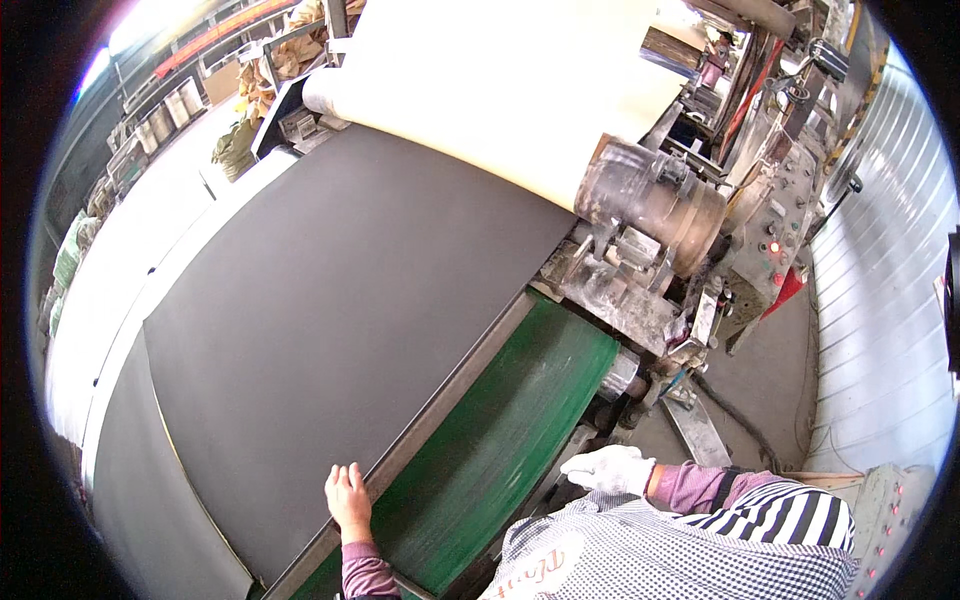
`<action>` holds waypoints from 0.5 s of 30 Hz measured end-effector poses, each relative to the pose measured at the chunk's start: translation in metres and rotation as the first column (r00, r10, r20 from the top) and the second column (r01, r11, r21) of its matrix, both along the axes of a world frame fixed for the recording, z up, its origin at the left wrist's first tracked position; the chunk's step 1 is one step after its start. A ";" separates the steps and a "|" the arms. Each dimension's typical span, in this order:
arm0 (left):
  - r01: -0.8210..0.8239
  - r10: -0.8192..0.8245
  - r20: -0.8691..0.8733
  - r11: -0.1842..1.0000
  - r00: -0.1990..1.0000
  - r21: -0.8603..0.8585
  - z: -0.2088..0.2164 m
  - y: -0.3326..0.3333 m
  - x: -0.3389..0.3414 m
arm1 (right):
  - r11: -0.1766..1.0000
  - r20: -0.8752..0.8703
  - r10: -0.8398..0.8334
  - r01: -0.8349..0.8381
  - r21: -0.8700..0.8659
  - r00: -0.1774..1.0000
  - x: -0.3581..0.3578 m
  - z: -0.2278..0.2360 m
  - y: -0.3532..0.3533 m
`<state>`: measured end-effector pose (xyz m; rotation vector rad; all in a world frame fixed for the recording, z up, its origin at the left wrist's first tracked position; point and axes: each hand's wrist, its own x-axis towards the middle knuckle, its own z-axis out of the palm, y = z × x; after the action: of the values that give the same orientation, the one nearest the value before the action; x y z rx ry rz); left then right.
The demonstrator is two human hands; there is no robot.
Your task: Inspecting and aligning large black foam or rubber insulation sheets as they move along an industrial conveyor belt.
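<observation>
A wide dark grey sheet (340, 270) stretches across the machine bed in front of me. My left hand (347, 497), bare, lies with fingers outstretched at the sheet's near edge, by the long metal rail (440, 405). Nothing shows in its grasp. My right hand (608, 470) wears a white glove and hovers in front of my checked apron (660, 545), close to the right side of the green belt (480, 440). Its fingers look loosely extended, with no object visible in them. Beyond the grey sheet, a cream sheet (480, 90) passes over a roller.
A motor-like steel drum (650, 200) and metal brackets stand at the belt's far right end. Further right is a control panel (780, 230) with a lit red lamp. A second grey sheet (150, 480) lies at the left. Corrugated wall (890, 270) bounds the right side.
</observation>
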<state>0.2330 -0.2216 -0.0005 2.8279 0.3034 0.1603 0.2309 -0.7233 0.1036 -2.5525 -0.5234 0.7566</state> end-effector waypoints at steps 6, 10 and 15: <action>-0.304 0.312 0.019 0.937 0.950 -0.173 0.009 -0.007 -0.025 | 0.994 0.045 -0.103 0.104 -0.016 0.994 0.035 0.007 -0.008; -0.459 0.447 0.452 0.884 0.772 -0.092 0.027 0.040 -0.053 | 0.978 0.229 -0.107 0.061 0.199 0.967 0.069 0.022 0.024; -0.860 0.846 0.197 0.509 0.496 -0.022 0.041 0.152 -0.117 | 0.917 0.191 -0.222 0.138 0.375 0.956 0.110 0.022 0.087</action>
<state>0.1164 -0.0692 0.0409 2.3994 1.6867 0.6450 0.3408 -0.6365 0.1257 -2.3112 -0.4407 0.2681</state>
